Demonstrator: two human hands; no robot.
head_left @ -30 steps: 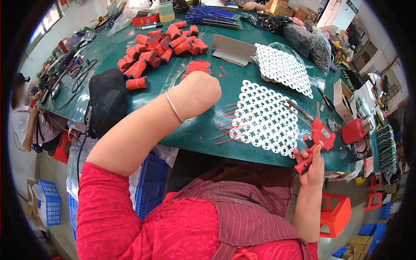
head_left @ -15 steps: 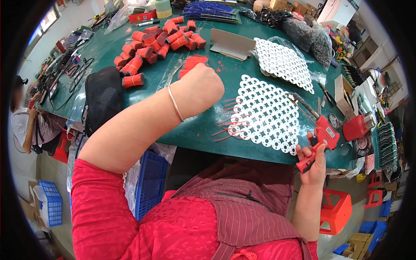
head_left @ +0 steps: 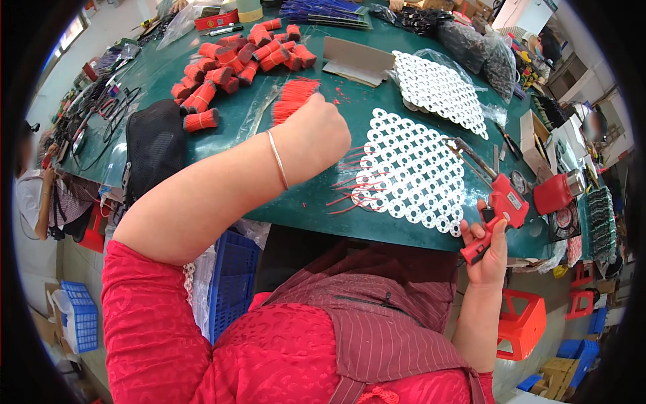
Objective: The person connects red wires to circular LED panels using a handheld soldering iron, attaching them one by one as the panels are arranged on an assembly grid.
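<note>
My left hand (head_left: 315,137) is a closed fist just in front of a loose pile of red wires (head_left: 293,99). Its fingertips face away, so anything in them is hidden. In my right hand (head_left: 487,250) is a red soldering gun (head_left: 509,200), held by its handle. The gun's thin metal tip reaches over the upper right edge of a white panel of small round circuit boards (head_left: 410,168). Several short red wires (head_left: 355,180) lie across the left side of this panel and stick out over the green table (head_left: 296,219).
Bundles of red wires (head_left: 232,60) are heaped at the far left, beside a black mesh bag (head_left: 156,148). Behind the panel lie more white panels (head_left: 441,91) and an open cardboard piece (head_left: 356,60). A red canister (head_left: 557,193) stands right of the gun.
My left fist has shifted slightly right and nearer relative to the loose wires, uncovering a little more of them. The right hand keeps its hold on the soldering gun. The view has shifted slightly.
</note>
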